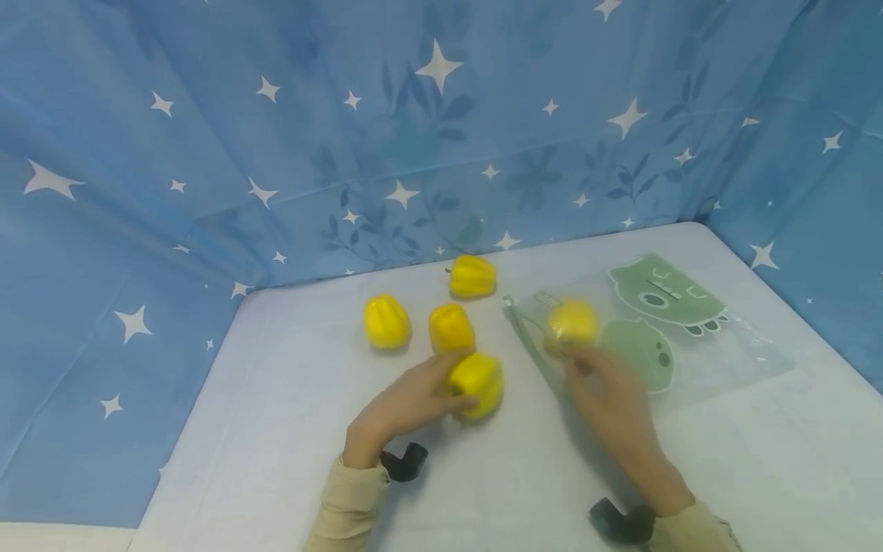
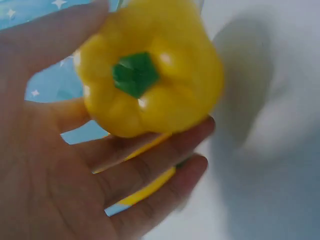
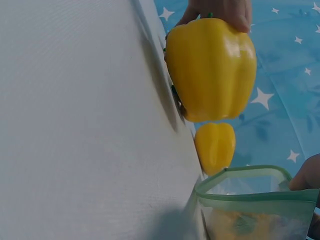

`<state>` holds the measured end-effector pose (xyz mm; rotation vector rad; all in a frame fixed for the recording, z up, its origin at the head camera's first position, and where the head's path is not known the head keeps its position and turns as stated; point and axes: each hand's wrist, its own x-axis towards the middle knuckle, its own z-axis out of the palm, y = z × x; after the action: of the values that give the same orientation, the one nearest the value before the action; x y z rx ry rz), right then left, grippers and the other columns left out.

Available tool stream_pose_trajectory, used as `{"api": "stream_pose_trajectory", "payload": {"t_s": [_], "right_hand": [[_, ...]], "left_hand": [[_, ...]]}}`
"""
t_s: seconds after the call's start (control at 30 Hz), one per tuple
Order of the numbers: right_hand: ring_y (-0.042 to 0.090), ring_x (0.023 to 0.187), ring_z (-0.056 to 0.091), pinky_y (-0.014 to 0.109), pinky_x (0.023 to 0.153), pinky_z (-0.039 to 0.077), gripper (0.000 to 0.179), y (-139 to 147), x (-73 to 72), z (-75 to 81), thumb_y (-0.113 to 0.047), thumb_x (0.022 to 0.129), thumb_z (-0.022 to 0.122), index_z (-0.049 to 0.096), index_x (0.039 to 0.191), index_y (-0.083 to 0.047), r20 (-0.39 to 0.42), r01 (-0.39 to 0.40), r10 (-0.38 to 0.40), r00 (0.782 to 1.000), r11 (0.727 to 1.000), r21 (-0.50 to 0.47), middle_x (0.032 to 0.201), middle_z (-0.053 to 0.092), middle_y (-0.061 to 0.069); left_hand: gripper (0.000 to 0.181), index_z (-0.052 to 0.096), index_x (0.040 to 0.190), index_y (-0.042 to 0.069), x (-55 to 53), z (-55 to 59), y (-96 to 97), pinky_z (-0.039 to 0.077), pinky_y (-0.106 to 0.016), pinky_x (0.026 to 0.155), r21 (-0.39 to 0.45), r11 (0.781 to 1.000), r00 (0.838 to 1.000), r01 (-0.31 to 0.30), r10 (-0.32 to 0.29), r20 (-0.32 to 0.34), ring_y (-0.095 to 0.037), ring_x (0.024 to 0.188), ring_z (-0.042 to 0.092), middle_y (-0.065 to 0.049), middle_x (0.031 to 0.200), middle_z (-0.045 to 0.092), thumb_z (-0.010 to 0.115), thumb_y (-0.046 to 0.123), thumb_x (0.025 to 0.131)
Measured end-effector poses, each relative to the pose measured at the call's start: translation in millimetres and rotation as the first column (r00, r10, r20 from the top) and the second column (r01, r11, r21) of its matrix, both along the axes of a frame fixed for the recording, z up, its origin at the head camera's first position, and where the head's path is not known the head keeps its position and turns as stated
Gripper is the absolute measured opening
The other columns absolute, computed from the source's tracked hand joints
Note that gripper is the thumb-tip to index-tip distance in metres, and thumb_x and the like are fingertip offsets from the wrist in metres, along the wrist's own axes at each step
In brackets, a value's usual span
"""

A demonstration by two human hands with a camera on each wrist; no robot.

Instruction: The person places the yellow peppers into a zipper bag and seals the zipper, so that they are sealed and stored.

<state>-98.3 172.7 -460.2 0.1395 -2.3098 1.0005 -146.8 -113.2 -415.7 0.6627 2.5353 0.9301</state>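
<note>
My left hand point(image 1: 417, 395) grips a yellow bell pepper point(image 1: 483, 387) between thumb and fingers, and its green stem point(image 2: 136, 75) faces the palm in the left wrist view. This pepper is beside the mouth of a clear zip bag point(image 1: 738, 356) printed with green cartoon shapes. My right hand point(image 1: 614, 406) pinches the bag's edge near its mouth. In the right wrist view the green-edged mouth point(image 3: 255, 197) stands parted, with a fingertip point(image 3: 307, 172) at its side. Another yellow bell pepper point(image 1: 574, 318) lies inside the bag, seen through the plastic.
Three more yellow bell peppers lie on the white tabletop point(image 1: 276, 414): one at the left point(image 1: 387, 322), one at the back point(image 1: 472, 276), and one just behind my left hand point(image 1: 451, 328). A blue star-patterned curtain point(image 1: 441, 153) borders the table's back and sides.
</note>
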Motion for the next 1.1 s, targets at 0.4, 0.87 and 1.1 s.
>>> {"api": "stream_pose_trajectory", "payload": {"t_s": [0.4, 0.87, 1.1], "right_hand": [[0.024, 0.086, 0.063, 0.025, 0.083, 0.044, 0.028, 2, -1.6, 1.0, 0.004, 0.086, 0.071, 0.076, 0.113, -0.004, -0.017, 0.001, -0.001, 1.000, 1.000, -0.007, 0.092, 0.074, 0.011], [0.029, 0.085, 0.066, 0.023, 0.085, 0.046, 0.022, 1, -3.0, -1.5, 0.008, 0.083, 0.073, 0.076, 0.104, 0.002, -0.137, -0.066, 0.064, 0.988, 0.998, -0.013, 0.092, 0.077, 0.015], [0.028, 0.088, 0.065, 0.026, 0.088, 0.047, 0.021, 2, -4.0, -2.3, 0.009, 0.084, 0.073, 0.076, 0.103, 0.000, -0.161, -0.098, 0.099, 0.982, 0.995, 0.015, 0.098, 0.077, 0.014]], "left_hand": [[0.069, 0.038, 0.160, 0.026, -11.4, -28.2, 27.5, 0.048, -0.046, 0.111, 0.275, 0.960, 0.978, -0.044, -0.015, 0.210, -0.019, 0.121, 0.062, -0.002, 0.153, 0.054, 0.066, 0.046, 0.100], [0.059, 0.044, 0.152, 0.027, -22.2, -30.5, 57.1, 0.056, -0.038, 0.093, 0.363, 0.922, 0.953, -0.134, 0.020, 0.303, -0.025, 0.099, 0.068, -0.004, 0.129, 0.066, 0.068, 0.043, 0.100], [0.060, 0.046, 0.152, 0.028, -28.6, -31.5, 72.8, 0.054, -0.033, 0.092, 0.357, 0.927, 0.949, -0.116, -0.002, 0.315, -0.017, 0.099, 0.066, -0.005, 0.138, 0.063, 0.065, 0.049, 0.099]]}}
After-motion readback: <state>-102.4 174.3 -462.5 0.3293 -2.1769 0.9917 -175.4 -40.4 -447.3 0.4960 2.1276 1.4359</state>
